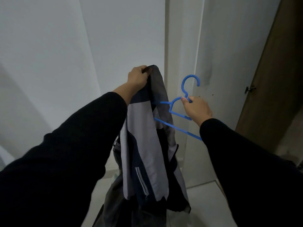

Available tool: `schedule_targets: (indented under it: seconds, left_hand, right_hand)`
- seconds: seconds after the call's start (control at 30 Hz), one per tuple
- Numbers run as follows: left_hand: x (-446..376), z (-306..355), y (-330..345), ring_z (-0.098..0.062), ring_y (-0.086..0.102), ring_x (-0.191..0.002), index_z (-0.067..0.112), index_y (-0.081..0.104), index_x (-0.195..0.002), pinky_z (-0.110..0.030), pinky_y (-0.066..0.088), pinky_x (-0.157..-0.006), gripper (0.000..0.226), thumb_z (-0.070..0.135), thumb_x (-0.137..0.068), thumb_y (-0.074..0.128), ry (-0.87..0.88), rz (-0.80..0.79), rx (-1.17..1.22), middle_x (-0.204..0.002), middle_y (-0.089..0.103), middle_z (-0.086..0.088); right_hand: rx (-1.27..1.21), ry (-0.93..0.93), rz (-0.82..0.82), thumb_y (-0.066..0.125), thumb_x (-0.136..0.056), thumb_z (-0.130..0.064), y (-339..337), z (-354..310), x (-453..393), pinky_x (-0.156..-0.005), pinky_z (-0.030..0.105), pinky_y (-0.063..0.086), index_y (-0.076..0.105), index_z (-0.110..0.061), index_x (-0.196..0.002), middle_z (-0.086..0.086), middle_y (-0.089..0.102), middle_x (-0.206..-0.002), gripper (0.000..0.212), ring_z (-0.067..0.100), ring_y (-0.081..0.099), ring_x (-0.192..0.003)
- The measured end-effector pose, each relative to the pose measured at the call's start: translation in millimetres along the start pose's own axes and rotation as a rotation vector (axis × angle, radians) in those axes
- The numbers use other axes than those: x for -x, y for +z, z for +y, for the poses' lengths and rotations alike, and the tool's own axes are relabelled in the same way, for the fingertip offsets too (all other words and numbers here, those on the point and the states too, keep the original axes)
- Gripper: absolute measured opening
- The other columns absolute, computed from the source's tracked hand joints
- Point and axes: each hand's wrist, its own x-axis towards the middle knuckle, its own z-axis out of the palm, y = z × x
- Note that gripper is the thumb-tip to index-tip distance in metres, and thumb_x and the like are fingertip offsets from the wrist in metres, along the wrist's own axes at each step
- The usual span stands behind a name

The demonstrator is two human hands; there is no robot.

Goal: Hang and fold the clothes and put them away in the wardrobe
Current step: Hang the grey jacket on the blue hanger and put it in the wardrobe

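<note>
Two hands share the work: the left hand (137, 76) grips the jacket (146, 145) at its top, fingers curled round the collar, so the cloth hangs straight down. Just right of the jacket, the right hand (196, 108) pinches the blue hanger (178, 112) below its hook, one arm of it already poking into the jacket. Best to slide that arm fully into the shoulder, then ease the collar over the other arm. Beyond the jacket stands a white panel, probably the wardrobe (221, 63).
</note>
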Motion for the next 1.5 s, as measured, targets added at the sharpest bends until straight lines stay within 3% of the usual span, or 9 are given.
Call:
schedule_targets:
  seconds: [0.3,0.57,0.7,0.77,0.83,0.93,1.13,1.3,1.5]
  left_hand:
    - [22,19,-26,0.006,0.052,-0.055,0.01,0.056,-0.086,-0.012,0.046,-0.062,0.019,0.015,-0.1,0.044,0.178,-0.23,0.107,-0.069,0.051,0.003]
    - [13,38,-44,-0.008,0.05,-0.079,0.014,0.062,-0.082,-0.022,0.038,-0.079,0.019,0.032,-0.088,0.063,0.144,-0.637,-0.262,-0.08,0.054,0.001]
    - [-1,41,-43,-0.013,0.056,-0.078,0.014,0.064,-0.076,-0.027,0.045,-0.076,0.056,0.068,-0.062,0.063,0.212,-0.345,-0.126,-0.079,0.062,-0.002]
    - [-12,40,-39,-0.014,0.052,-0.087,0.014,0.059,-0.092,-0.029,0.042,-0.078,0.058,0.065,-0.066,0.064,0.367,0.006,-0.375,-0.095,0.055,-0.003]
    - [-21,44,-35,-0.018,0.042,-0.116,0.026,0.048,-0.124,-0.038,0.033,-0.094,0.063,0.062,-0.073,0.061,0.4,0.149,-0.77,-0.124,0.044,-0.003]
    - [-31,56,-29,-0.021,0.031,-0.131,0.038,0.038,-0.135,-0.048,0.022,-0.103,0.054,0.059,-0.086,0.047,0.365,-0.014,-1.04,-0.134,0.045,0.0]
    - [-41,71,-21,-0.024,0.051,-0.11,0.029,0.048,-0.124,-0.047,0.029,-0.097,0.056,0.068,-0.087,0.037,0.283,-0.259,-1.064,-0.11,0.057,-0.002]
    - [-48,72,-2,-0.022,0.051,-0.102,0.023,0.053,-0.11,-0.036,0.03,-0.083,0.019,0.03,-0.099,0.041,0.444,-0.365,-1.118,-0.098,0.049,0.0]
    - [-53,50,-10,-0.024,0.049,-0.091,0.016,0.052,-0.104,-0.03,0.029,-0.075,0.022,0.0,-0.092,0.042,0.566,-0.266,-1.05,-0.093,0.043,-0.001]
  right_hand:
    - [-0.191,0.049,0.106,0.037,-0.099,-0.042,10,-35,6,-0.06,0.028,0.033,0.045,-0.017,-0.068,-0.004,0.044,-0.067,0.04,0.015,0.044,-0.065]
    - [-0.561,0.001,0.248,0.04,-0.1,-0.039,4,-55,-9,-0.049,0.02,0.027,0.033,-0.023,-0.061,-0.005,0.037,-0.061,0.043,0.006,0.034,-0.055]
    - [-0.606,-0.099,0.254,0.042,-0.1,-0.037,-5,-65,-24,-0.045,0.009,0.033,0.034,-0.022,-0.06,-0.004,0.036,-0.059,0.043,0.007,0.033,-0.053]
    - [-0.64,-0.131,0.229,0.043,-0.099,-0.037,-6,-69,-31,-0.048,0.012,0.031,0.036,-0.022,-0.061,-0.005,0.037,-0.059,0.042,0.007,0.033,-0.054]
    - [-0.683,-0.143,0.195,0.044,-0.099,-0.037,-4,-70,-38,-0.052,0.017,0.031,0.038,-0.022,-0.062,-0.005,0.037,-0.06,0.04,0.007,0.034,-0.054]
    - [-0.756,-0.124,0.172,0.045,-0.098,-0.037,2,-69,-48,-0.053,0.016,0.033,0.04,-0.021,-0.063,-0.005,0.038,-0.06,0.039,0.007,0.035,-0.055]
    - [-0.842,-0.078,0.114,0.045,-0.098,-0.04,17,-66,-61,-0.064,0.031,0.045,0.043,-0.019,-0.065,-0.001,0.041,-0.063,0.039,0.016,0.043,-0.064]
    - [-0.912,-0.063,0.023,0.043,-0.099,-0.039,22,-70,-67,-0.061,0.029,0.041,0.048,-0.012,-0.073,0.007,0.044,-0.068,0.038,0.019,0.043,-0.067]
    - [-0.985,-0.036,-0.28,0.037,-0.101,-0.039,7,-73,-76,-0.045,0.024,0.034,0.053,-0.012,-0.073,0.004,0.051,-0.07,0.042,0.015,0.04,-0.05]
